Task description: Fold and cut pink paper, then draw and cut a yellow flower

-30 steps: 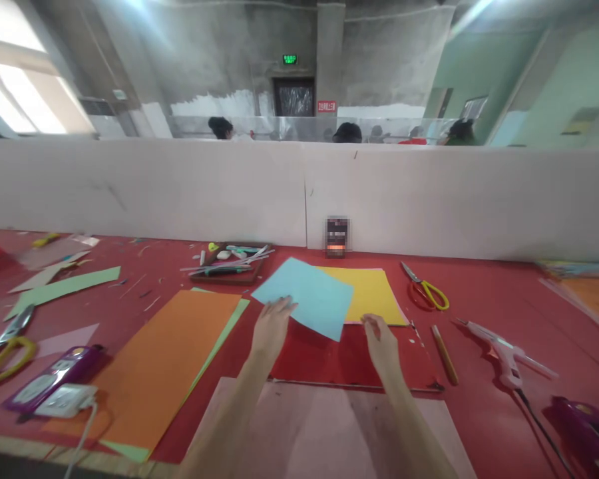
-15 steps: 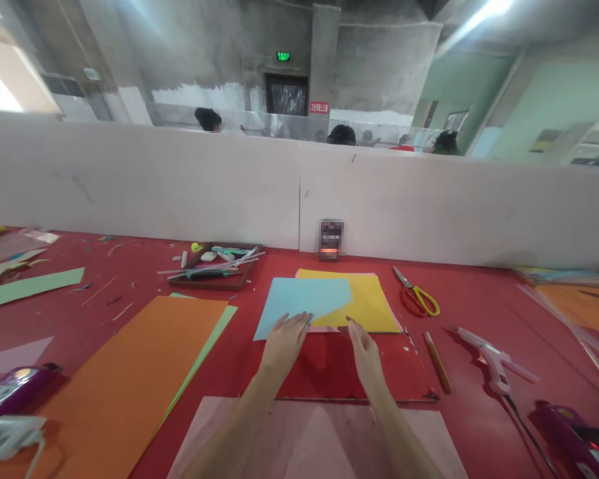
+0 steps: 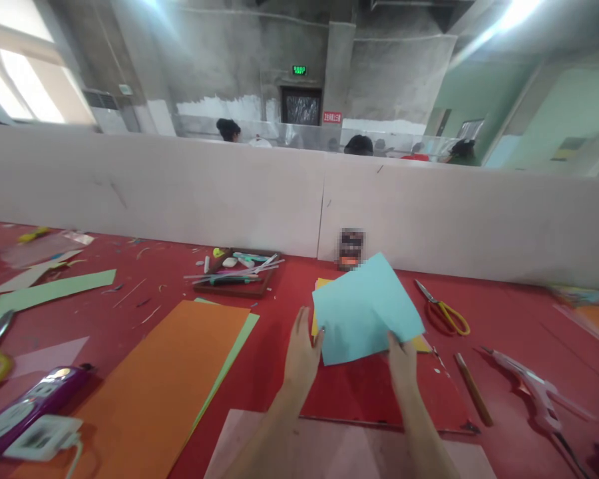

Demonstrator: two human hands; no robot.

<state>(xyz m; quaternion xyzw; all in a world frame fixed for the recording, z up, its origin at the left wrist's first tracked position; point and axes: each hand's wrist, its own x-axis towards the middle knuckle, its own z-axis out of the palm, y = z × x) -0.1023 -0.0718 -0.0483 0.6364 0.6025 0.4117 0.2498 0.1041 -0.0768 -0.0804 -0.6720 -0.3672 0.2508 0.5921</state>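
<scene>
A light blue sheet of paper [image 3: 359, 309] is raised and turned at an angle over a yellow sheet [image 3: 422, 344], which shows only at its edges. My right hand [image 3: 402, 359] pinches the blue sheet by its lower right edge. At the sheet's left side is my left hand [image 3: 302, 352], fingers stretched and thumb apart, the thumb tip by the paper's edge. Whether that thumb touches the paper I cannot tell. Beneath the papers lies a red board [image 3: 349, 392].
On the right are scissors [image 3: 444, 311], a brown stick [image 3: 474, 389] and a pink glue gun [image 3: 529, 382]. Orange paper [image 3: 180, 359] and a purple power strip [image 3: 34, 406] lie left. A tray of tools [image 3: 234, 283] stands near the white partition [image 3: 219, 193]; people sit beyond it.
The blue sheet has come up off the yellow one and turned, now in my right hand. My left hand has moved off the sheet to its left side. The view has shifted left.
</scene>
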